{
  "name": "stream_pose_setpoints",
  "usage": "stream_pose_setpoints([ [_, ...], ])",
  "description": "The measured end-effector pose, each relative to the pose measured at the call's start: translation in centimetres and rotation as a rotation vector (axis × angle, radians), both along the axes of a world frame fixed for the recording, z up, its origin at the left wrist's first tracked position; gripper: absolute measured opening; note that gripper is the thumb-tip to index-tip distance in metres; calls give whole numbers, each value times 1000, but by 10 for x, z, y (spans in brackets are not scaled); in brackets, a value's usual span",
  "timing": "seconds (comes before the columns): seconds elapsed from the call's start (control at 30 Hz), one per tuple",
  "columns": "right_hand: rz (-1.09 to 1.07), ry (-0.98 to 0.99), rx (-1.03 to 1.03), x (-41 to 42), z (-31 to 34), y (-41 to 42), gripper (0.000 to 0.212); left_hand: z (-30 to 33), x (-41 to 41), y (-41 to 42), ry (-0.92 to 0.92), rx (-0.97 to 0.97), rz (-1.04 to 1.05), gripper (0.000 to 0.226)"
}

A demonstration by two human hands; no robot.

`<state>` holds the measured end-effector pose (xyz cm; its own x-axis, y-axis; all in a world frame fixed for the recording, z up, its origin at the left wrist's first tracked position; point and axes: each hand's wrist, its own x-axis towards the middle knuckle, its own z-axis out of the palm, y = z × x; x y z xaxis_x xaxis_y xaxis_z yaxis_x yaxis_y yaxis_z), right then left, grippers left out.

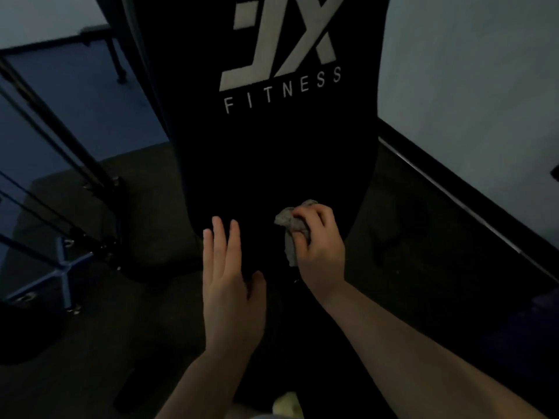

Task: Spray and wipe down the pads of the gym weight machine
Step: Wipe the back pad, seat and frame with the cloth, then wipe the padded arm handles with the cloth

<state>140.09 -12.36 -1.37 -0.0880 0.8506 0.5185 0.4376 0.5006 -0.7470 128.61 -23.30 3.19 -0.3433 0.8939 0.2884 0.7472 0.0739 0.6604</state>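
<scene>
Your 2 bare forearms come up from the bottom edge, nearest the lens, with a small pale, blurred object (286,403) between them that is too unclear to name. Your left hand (231,285) is flat and open, fingers (219,243) straight and close together, thumb out to the side, palm down over the lower end of the black pad (272,152); whether the palm presses on the pad or hangs just above it cannot be told. Just to its right, well within reach, your right hand (320,249) is curled shut around a crumpled grey cloth (290,231), knuckles up, wrist bent slightly inward. The cloth bunches out past your fingertips and hangs below your thumb, against the pad's dark surface.

The pad runs away from both hands, tall and wide, with a white logo (281,52) reading "FITNESS" far beyond your fingertips. Its rounded lower edge curves in just outside each hand: the left rim sits beside your left little finger, the right rim a little beyond your right knuckles. Between your hands and the logo the pad is bare and dark.

Left of your left hand stand slanted black bars (57,140) and a blue frame (65,267) over dark floor (90,343). Right of your right hand, a dark strip of floor meets a pale wall (484,86).
</scene>
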Motion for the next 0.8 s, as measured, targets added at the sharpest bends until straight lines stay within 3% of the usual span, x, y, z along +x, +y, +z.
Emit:
stream_pose_setpoints([
  [0.27, 37, -307, -253, 35, 36, -19, 26, 14, 44, 2, -187, -242, -32, 81],
  [0.5, -20, -365, -459, 82, 47, -67, 25, 36, 47, 13, -58, -426, -175, 68],
  [0.7, -182, -465, -685, 107, 58, -119, 27, 14, 56, -20, -19, -693, -343, 63],
  [0.8, -226, -462, -657, 123, 63, -153, 26, 13, 55, -32, 66, -710, -452, 63],
])
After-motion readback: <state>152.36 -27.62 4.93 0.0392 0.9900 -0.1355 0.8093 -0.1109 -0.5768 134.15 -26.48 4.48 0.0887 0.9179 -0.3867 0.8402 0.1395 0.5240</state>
